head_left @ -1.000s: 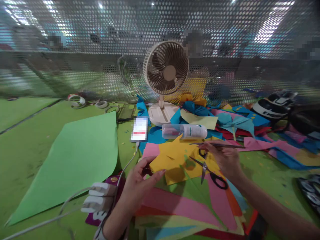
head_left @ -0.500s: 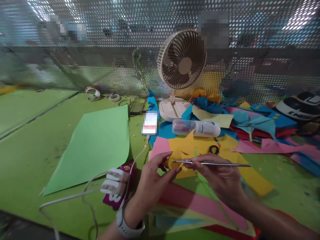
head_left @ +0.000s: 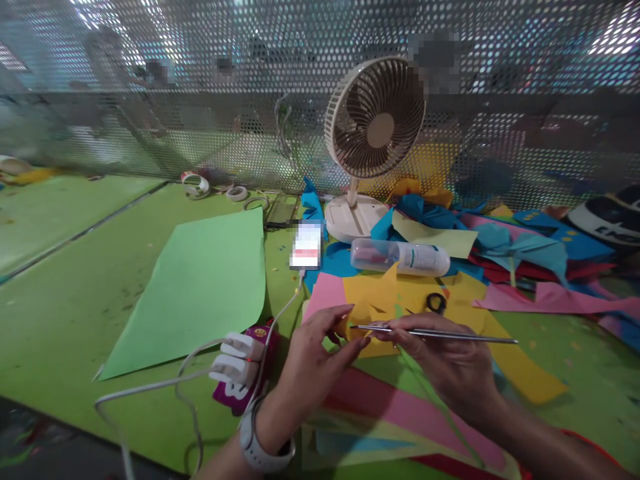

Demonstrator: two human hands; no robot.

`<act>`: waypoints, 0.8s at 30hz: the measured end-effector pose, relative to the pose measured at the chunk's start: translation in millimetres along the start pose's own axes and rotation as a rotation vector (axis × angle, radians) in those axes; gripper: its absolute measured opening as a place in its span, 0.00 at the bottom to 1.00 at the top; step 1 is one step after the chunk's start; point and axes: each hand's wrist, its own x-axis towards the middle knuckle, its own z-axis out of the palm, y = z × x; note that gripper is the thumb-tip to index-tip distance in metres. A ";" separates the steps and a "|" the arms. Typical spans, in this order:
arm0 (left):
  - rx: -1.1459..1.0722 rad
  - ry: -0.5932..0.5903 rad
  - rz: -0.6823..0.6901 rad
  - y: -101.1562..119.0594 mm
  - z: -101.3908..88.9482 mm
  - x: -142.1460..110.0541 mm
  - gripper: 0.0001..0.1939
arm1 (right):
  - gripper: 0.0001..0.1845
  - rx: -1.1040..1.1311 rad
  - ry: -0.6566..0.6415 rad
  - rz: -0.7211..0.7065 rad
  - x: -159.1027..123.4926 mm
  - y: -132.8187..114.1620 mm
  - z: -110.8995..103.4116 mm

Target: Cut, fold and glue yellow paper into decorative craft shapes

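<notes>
My right hand [head_left: 445, 363] is closed in a pinch on a thin metal rod [head_left: 450, 333] held level, its tip pointing left. My left hand [head_left: 315, 357] is just left of that tip, thumb and fingers curled toward it over a small piece of yellow paper [head_left: 356, 319]. Both hands hover above yellow paper [head_left: 470, 313] and pink paper [head_left: 395, 407] sheets. A thin green paper strip [head_left: 425, 387] trails down from my right hand. A black scissor handle [head_left: 437, 303] shows on the yellow sheet just beyond my hands.
A large green sheet [head_left: 200, 287] lies at left. A phone [head_left: 307, 245], a clear tube-shaped case [head_left: 400, 257] and a white desk fan [head_left: 375, 127] stand behind. White plugs [head_left: 235, 357] and a cable lie near my left wrist. Coloured paper scraps [head_left: 500, 247] pile at right before a perforated metal wall [head_left: 150, 100].
My right hand lifted off the scissors and brought the rod level and nearer. My left hand let go of the yellow sheet's edge and met the rod tip. The view shifted left.
</notes>
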 end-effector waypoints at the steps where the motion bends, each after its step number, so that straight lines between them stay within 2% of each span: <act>1: -0.002 -0.002 0.001 -0.4 0.2 0.1 0.20 | 0.07 0.005 -0.003 -0.003 0.0 0.1 -0.3; 18: 0.008 -0.009 0.041 -2.8 1.5 -1.1 0.20 | 0.05 -0.036 -0.034 -0.051 4.1 -4.2 -1.4; 24: -0.003 -0.004 0.064 -4.2 2.4 -1.7 0.20 | 0.08 -0.032 -0.035 -0.087 3.4 -2.6 -2.1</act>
